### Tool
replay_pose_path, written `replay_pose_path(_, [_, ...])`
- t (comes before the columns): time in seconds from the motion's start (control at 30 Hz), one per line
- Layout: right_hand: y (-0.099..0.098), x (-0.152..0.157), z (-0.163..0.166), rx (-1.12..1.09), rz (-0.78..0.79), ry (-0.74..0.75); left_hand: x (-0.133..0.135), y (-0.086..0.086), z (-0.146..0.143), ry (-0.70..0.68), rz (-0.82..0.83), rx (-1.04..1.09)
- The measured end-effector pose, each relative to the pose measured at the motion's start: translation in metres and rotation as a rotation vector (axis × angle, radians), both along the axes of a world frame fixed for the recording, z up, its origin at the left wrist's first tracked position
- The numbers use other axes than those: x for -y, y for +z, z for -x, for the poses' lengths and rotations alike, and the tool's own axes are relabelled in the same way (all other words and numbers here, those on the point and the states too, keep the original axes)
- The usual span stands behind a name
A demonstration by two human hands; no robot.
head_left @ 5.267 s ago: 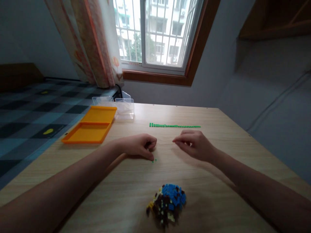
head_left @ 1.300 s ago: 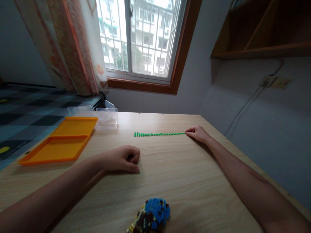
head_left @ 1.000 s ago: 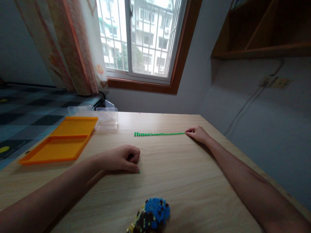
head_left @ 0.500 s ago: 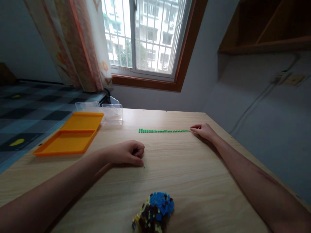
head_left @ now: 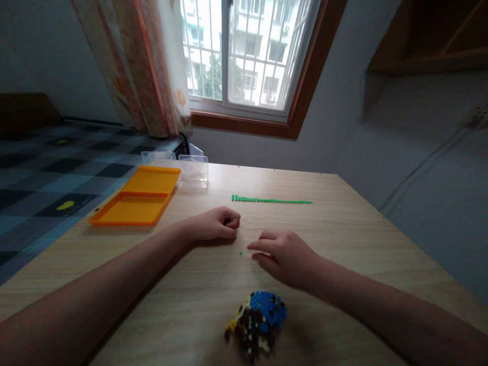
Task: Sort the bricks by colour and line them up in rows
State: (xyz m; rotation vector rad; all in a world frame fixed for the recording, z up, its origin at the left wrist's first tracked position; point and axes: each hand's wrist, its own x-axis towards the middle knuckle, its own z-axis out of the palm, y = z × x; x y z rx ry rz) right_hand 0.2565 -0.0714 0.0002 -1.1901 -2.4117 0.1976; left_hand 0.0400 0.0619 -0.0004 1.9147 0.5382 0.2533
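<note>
My left hand [head_left: 215,224] rests on the wooden table, its fingers curled in; whatever is inside them, if anything, is hidden. Just in front of it lies one tiny green brick [head_left: 241,253]. Reaching toward this brick from the right is my right hand [head_left: 284,254], thumb and forefinger apart, nothing between them. Farther back, a long row of small green bricks [head_left: 267,200] runs across the table, larger pieces at its left end. Close to me sits a heap of blue, dark brown, cream and yellow bricks [head_left: 265,315].
An orange tray [head_left: 160,209] with two sections stands at the table's left side. Behind it are clear plastic boxes [head_left: 200,180]. A bed with a checked cover [head_left: 34,173] adjoins the left edge, and a wall [head_left: 430,162] stands along the right.
My right hand has left the right end of the green row and come in close to the loose brick. My left hand has drawn slightly away from that brick. The camera view has shifted.
</note>
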Motion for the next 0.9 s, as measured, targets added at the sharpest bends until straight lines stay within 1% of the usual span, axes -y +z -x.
replay_pose_path(0.07, [-0.009,0.001,0.005,0.013,-0.018,0.014,-0.001,-0.001,-0.001,-0.003,-0.022,0.008])
replay_pose_path(0.13, [-0.013,-0.001,0.007,0.011,-0.028,0.021,-0.002,0.000,-0.002,-0.007,-0.039,0.015])
replay_pose_path(0.37, [-0.011,-0.003,0.015,0.004,-0.032,-0.003,-0.001,0.002,-0.005,-0.007,-0.061,0.002])
replay_pose_path(0.73, [-0.013,-0.008,0.012,0.043,-0.020,-0.037,0.000,0.001,-0.005,0.001,-0.014,0.011])
replay_pose_path(0.9, [-0.017,-0.012,0.010,-0.021,-0.010,-0.049,0.002,0.003,-0.005,0.025,-0.017,0.014])
